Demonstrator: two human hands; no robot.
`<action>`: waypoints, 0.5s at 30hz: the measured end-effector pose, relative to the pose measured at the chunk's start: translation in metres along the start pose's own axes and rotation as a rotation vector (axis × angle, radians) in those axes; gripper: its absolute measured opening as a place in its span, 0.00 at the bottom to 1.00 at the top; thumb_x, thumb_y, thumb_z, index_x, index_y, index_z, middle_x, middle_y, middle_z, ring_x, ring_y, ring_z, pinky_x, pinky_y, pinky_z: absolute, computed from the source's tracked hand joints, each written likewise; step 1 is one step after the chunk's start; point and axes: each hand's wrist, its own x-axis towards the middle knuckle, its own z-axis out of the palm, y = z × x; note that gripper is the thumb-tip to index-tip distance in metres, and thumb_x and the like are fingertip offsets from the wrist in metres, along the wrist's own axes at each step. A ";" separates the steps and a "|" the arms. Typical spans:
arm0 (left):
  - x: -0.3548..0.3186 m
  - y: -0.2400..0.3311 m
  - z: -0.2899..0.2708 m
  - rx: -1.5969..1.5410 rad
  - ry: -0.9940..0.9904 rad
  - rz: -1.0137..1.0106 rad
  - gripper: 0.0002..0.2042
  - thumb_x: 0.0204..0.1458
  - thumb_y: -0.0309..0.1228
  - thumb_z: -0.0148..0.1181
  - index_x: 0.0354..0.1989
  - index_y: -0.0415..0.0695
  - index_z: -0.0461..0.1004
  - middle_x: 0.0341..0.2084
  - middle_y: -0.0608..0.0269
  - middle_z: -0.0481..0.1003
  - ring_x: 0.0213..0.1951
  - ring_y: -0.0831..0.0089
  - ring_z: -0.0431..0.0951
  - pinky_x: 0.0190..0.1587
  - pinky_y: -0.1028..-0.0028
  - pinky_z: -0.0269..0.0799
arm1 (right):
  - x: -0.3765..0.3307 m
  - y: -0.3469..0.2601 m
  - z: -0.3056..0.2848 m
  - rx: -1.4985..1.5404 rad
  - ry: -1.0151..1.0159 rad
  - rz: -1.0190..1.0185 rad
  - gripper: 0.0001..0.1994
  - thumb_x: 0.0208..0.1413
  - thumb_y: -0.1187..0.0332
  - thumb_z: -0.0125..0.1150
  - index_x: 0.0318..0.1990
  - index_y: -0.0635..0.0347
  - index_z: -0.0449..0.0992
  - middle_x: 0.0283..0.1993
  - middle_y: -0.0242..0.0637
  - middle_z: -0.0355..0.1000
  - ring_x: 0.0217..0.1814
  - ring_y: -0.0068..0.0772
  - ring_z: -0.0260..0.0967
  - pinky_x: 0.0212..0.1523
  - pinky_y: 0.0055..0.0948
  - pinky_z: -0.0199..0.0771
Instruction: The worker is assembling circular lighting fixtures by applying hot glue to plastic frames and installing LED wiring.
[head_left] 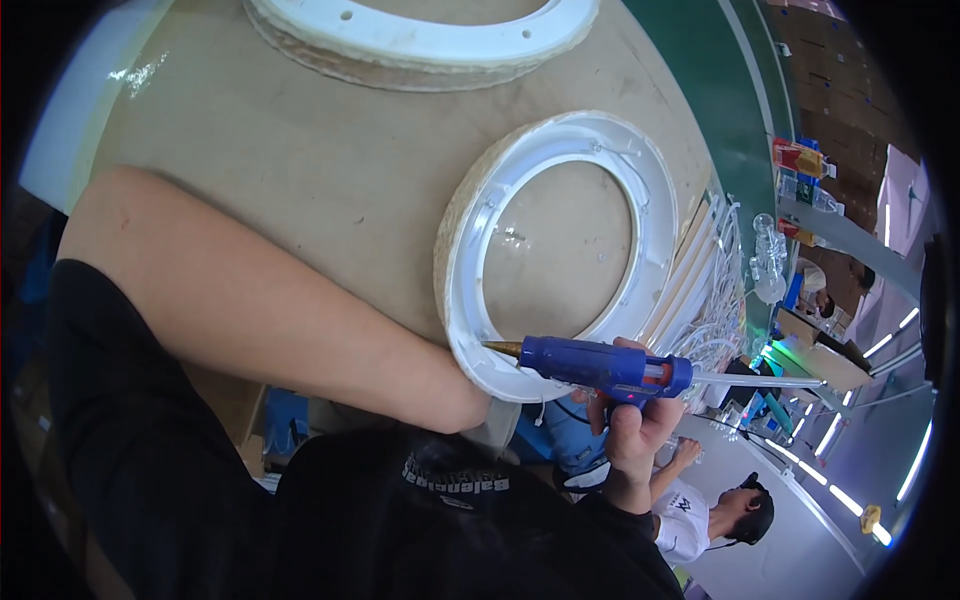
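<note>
My right hand (640,430) is wrapped round the handle of a blue hot glue gun (580,364). A long translucent glue stick (755,380) juts from its back end. The brass-coloured nozzle (503,348) points left, over the near rim of a white ring-shaped housing (655,220). This ring has a rough beige outer side, and thin wires with small fittings run inside its channel. My left forearm (300,295) reaches across from the left to the ring's near edge. Beyond the wrist my left hand is hidden by the ring, so its fingers do not show.
A second white ring (430,35) with a beige side lies at the far edge of the brown tabletop (300,150). Bundled white wires (705,290) lie right of the nearer ring. Clear plastic bottles (768,255) stand farther right. A person in a white shirt (685,520) is at lower right.
</note>
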 end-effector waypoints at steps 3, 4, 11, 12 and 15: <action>-0.006 -0.001 0.011 0.003 0.004 0.007 0.11 0.50 0.26 0.51 0.41 0.40 0.75 0.38 0.52 0.78 0.42 0.59 0.76 0.46 0.65 0.72 | -0.005 -0.003 0.001 -0.005 -0.008 -0.037 0.30 0.61 0.55 0.59 0.58 0.76 0.64 0.34 0.43 0.76 0.22 0.19 0.66 0.26 0.20 0.66; -0.006 0.000 0.012 0.002 0.008 -0.004 0.11 0.50 0.26 0.51 0.41 0.40 0.75 0.38 0.52 0.78 0.42 0.60 0.76 0.46 0.65 0.72 | -0.005 -0.003 -0.002 0.006 -0.013 -0.033 0.30 0.61 0.55 0.59 0.58 0.76 0.64 0.34 0.43 0.76 0.22 0.19 0.66 0.26 0.20 0.66; -0.007 -0.002 0.014 0.023 0.055 -0.002 0.11 0.50 0.26 0.51 0.41 0.39 0.75 0.38 0.52 0.78 0.42 0.60 0.76 0.46 0.65 0.72 | -0.009 -0.001 -0.006 -0.030 -0.033 0.012 0.26 0.62 0.56 0.58 0.55 0.73 0.67 0.35 0.43 0.76 0.22 0.18 0.67 0.23 0.18 0.64; -0.006 -0.003 0.014 0.027 0.059 0.002 0.11 0.50 0.26 0.51 0.41 0.39 0.75 0.38 0.52 0.78 0.42 0.60 0.76 0.46 0.65 0.72 | -0.009 -0.001 -0.005 -0.020 -0.039 0.015 0.25 0.62 0.57 0.57 0.55 0.73 0.67 0.34 0.42 0.76 0.22 0.18 0.66 0.23 0.17 0.64; -0.006 -0.006 0.013 0.038 0.071 0.002 0.11 0.51 0.26 0.51 0.41 0.39 0.76 0.38 0.52 0.78 0.42 0.60 0.76 0.46 0.65 0.72 | -0.008 0.000 -0.003 -0.021 -0.035 0.016 0.25 0.62 0.58 0.57 0.55 0.73 0.67 0.33 0.41 0.76 0.22 0.17 0.66 0.24 0.17 0.64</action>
